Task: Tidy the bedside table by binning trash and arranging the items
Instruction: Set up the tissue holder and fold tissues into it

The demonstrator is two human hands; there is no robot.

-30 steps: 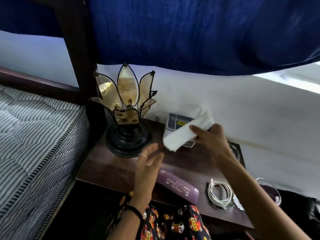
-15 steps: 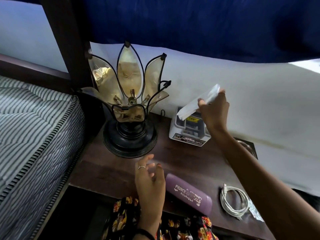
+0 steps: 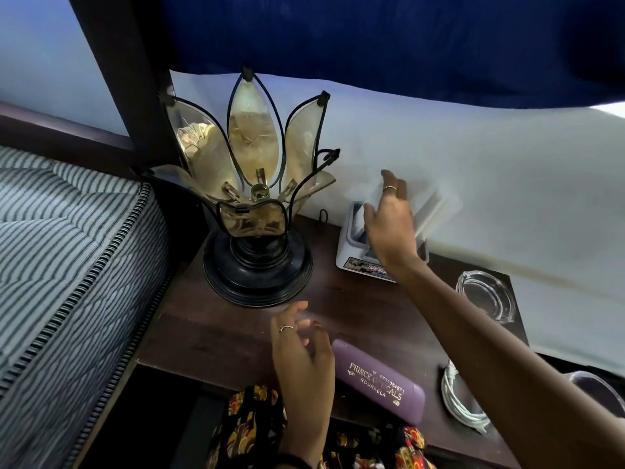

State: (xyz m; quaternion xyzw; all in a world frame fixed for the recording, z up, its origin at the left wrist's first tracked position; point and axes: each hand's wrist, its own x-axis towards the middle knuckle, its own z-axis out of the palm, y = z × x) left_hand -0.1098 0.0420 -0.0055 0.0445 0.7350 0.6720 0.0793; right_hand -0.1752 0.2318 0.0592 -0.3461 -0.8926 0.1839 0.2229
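Right of centre in the frame, the right hand (image 3: 389, 228) reaches over the small white device (image 3: 351, 245) that sits at the back of the dark wooden bedside table (image 3: 203, 333), against the pale wall. Its fingers (image 3: 392, 184) are spread and pointing up, a ring on one of them. Just to the right of the hand, a pale, heavily blurred shape (image 3: 436, 204) shows in front of the wall (likely a piece of paper or tissue, though the blur hides its outline); whether the fingers have hold of it or are merely beside it cannot be told.

Lower centre, the left hand (image 3: 301, 353) hovers above the table's front edge, fingers loosely parted and holding nothing. Its little-finger side is just beside the left end of a purple spectacle case (image 3: 378, 384), which lies at a slant along the front of the table.

The petal-shaped lamp (image 3: 253, 198) stands on its black round base in the centre-left. At the right edge of the table is a clear glass ashtray (image 3: 483, 296), and below it, partly hidden by the right forearm, a coiled white cable (image 3: 456, 397). A striped mattress (image 3: 67, 265) fills the left of the frame.
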